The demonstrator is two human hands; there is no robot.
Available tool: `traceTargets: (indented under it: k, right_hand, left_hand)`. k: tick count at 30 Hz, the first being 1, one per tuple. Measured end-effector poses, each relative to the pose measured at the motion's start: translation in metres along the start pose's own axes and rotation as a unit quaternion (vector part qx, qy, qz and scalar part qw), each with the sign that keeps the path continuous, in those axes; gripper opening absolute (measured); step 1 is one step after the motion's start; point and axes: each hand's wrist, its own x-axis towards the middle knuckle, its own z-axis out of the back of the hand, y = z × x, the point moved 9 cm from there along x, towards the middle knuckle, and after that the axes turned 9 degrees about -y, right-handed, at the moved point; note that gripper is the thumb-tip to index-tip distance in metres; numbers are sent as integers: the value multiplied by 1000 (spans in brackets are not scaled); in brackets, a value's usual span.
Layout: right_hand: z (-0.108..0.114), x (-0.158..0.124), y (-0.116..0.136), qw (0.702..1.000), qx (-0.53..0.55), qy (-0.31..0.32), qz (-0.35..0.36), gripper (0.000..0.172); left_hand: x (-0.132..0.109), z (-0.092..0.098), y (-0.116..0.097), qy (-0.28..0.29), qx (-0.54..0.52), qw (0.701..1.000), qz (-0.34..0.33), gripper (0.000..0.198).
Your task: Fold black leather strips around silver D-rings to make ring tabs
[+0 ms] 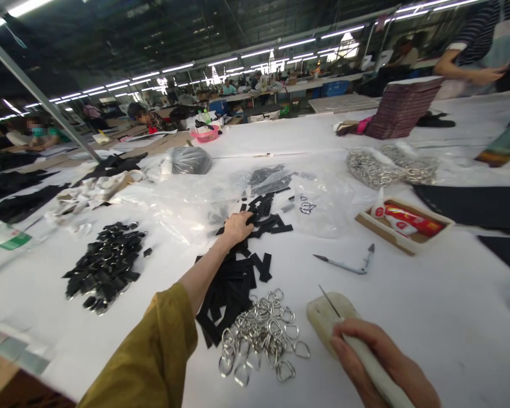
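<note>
My left hand (238, 228) is down among the black strips (236, 280); I cannot tell whether its fingers grip one. My right hand (391, 357) holds a pale-handled pick (372, 365) over a pale block (321, 323), beside metal rings (263, 331).

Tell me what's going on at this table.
The person's left hand reaches out onto scattered flat black strips; whether it grips one is unclear. The right hand holds a thin-pointed tool with an off-white handle, near an oblong off-white block. Silver D-shaped metal rings lie heaped between. Farther left, small black pieces with silvery metal form another heap.
</note>
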Motion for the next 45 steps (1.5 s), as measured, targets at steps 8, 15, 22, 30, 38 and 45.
traceTargets:
  k: [8,15,22,30,38,45]
  right_hand:
    - [-8,-2,7,999,35,38,-18,7]
    - [-19,-5,4,996,53,70,-17,8]
    - [-22,-13,1,995,63,71,-39,10]
    - [-26,-17,7,995,47,87,-18,8]
    - [-30,-24,20,992,63,113,-1,6]
    - [-46,-32,30,967,134,202,-78,17]
  left_hand:
    - [-57,10,-5,-4,-10,998,-57,32]
    - [-88,28,-12,-11,-40,990,-134,38]
    - [-111,49,0,-33,-101,986,-125,35]
    - [-147,66,23,-106,-132,985,-27,33]
    - [-259,85,6,-183,-211,959,51,13]
    - [-286,61,-5,-177,-107,976,74,17]
